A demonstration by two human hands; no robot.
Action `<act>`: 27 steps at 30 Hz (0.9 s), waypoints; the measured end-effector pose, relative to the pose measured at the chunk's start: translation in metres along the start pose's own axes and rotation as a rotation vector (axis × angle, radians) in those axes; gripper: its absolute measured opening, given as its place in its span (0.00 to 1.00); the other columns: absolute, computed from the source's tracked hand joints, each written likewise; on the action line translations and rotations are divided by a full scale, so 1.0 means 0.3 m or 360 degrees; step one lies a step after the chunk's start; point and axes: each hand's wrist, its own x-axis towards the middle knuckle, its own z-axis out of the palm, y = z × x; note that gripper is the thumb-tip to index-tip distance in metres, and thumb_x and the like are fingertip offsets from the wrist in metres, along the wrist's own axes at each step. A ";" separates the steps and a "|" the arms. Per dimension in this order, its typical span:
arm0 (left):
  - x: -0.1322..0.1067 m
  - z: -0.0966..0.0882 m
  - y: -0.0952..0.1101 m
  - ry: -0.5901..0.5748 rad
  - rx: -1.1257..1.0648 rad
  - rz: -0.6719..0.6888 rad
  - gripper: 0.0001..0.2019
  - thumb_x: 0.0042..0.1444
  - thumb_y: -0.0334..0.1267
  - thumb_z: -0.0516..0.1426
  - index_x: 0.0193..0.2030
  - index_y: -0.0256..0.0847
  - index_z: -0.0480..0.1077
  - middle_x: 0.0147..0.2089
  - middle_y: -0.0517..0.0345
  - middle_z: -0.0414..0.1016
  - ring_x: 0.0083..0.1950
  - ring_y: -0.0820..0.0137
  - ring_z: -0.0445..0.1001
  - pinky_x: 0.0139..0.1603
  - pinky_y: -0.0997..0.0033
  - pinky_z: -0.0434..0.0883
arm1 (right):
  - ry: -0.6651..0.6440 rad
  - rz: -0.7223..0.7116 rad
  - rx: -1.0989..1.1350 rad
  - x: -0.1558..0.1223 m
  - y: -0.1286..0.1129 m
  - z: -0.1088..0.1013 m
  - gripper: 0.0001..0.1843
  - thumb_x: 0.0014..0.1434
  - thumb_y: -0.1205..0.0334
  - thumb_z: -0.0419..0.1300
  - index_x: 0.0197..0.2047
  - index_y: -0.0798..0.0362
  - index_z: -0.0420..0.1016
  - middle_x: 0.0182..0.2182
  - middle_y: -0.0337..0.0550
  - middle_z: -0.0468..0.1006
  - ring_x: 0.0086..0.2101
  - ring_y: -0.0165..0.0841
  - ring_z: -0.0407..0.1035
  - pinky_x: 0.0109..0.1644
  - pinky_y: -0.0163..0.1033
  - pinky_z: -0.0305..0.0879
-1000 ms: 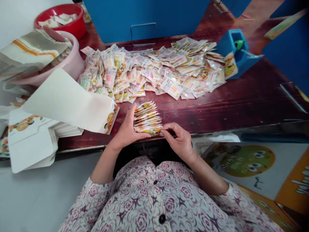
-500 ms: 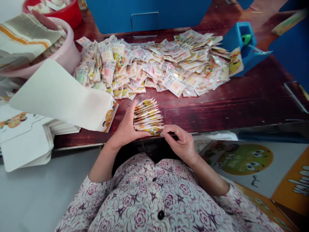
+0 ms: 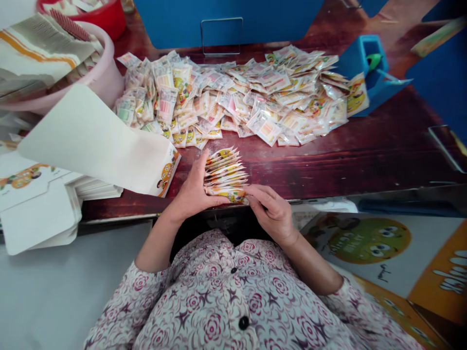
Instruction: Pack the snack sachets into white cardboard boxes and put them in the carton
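A row of small printed sachets [image 3: 225, 176] stands packed together at the table's front edge. My left hand [image 3: 191, 190] grips the row, with the fingers along its left side and the thumb across the near end. At the near right corner, my right hand [image 3: 270, 211] pinches the edge of a sachet between thumb and fingertips. Beyond both hands spreads a loose heap of similar sachets [image 3: 233, 99] in clear and yellow wrappers. Left of my left hand lies an open white carton [image 3: 109, 146] with a printed end panel.
Stacked flat cartons [image 3: 47, 209] lie at the left edge. Behind them stand a pink basin [image 3: 113, 68] and a red basin [image 3: 116, 19]. A blue holder [image 3: 359, 63] stands right of the heap, and a blue bin [image 3: 226, 24] is behind it. Printed boxes [image 3: 368, 238] sit below the table at right.
The view has shifted slightly. My right fingers have closed a little more at the corner of the sachet row; my left hand keeps its hold.
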 end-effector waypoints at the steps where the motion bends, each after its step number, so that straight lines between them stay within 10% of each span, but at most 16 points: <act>1: 0.000 -0.001 0.001 -0.0003 -0.0002 -0.0008 0.64 0.44 0.58 0.71 0.77 0.52 0.31 0.78 0.38 0.41 0.75 0.39 0.51 0.72 0.33 0.55 | 0.0002 -0.0026 -0.0030 -0.003 0.002 0.000 0.18 0.65 0.71 0.59 0.54 0.44 0.79 0.45 0.43 0.83 0.44 0.32 0.79 0.48 0.40 0.78; 8: 0.002 0.000 0.003 0.0020 0.0025 0.0015 0.65 0.43 0.57 0.72 0.77 0.50 0.32 0.77 0.37 0.43 0.75 0.39 0.51 0.73 0.33 0.54 | 0.0092 0.0117 0.0071 0.012 -0.019 0.002 0.22 0.64 0.69 0.61 0.60 0.45 0.74 0.43 0.41 0.83 0.40 0.32 0.79 0.47 0.41 0.78; 19: 0.002 -0.004 0.006 0.0015 0.0009 -0.0045 0.65 0.42 0.59 0.71 0.77 0.50 0.33 0.77 0.37 0.43 0.76 0.39 0.49 0.73 0.33 0.54 | -0.0004 0.0434 0.0276 0.058 -0.025 0.004 0.07 0.64 0.65 0.61 0.43 0.50 0.80 0.37 0.40 0.82 0.36 0.31 0.76 0.43 0.38 0.74; 27: -0.001 -0.002 0.009 0.0006 -0.0023 -0.0085 0.65 0.42 0.58 0.71 0.77 0.51 0.33 0.76 0.38 0.45 0.74 0.39 0.54 0.71 0.33 0.58 | 0.0084 0.0151 0.0050 0.042 -0.023 -0.001 0.06 0.62 0.67 0.62 0.39 0.48 0.80 0.42 0.45 0.81 0.44 0.36 0.75 0.46 0.44 0.75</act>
